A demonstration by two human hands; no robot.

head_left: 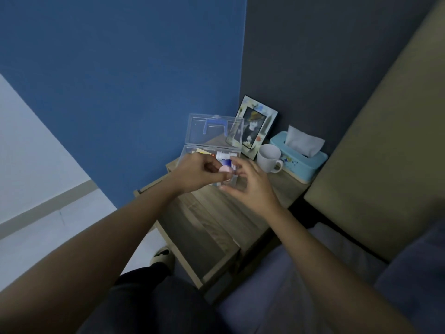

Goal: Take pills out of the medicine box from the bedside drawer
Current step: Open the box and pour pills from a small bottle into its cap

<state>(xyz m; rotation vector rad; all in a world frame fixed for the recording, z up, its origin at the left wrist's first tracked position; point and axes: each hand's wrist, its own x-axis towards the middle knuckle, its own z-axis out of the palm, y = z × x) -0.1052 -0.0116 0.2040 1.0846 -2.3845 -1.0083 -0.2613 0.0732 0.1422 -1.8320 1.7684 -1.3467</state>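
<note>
Clear medicine box (192, 150) on bedside table (216, 213), lid up, L hand (196, 173) pinching pink round item (225, 169), R hand (250, 186) beside it w/ fingers loosely spread, holding nothing visible, mug (268, 157) nearby.

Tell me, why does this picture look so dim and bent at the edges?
Head view: the room is dimly lit, so colours look muted; the wide-angle lens bows the forearms and walls near the edges; both hands, left hand and right hand, are slightly blurred; the clear medicine box lid shows faint reflections.
</note>
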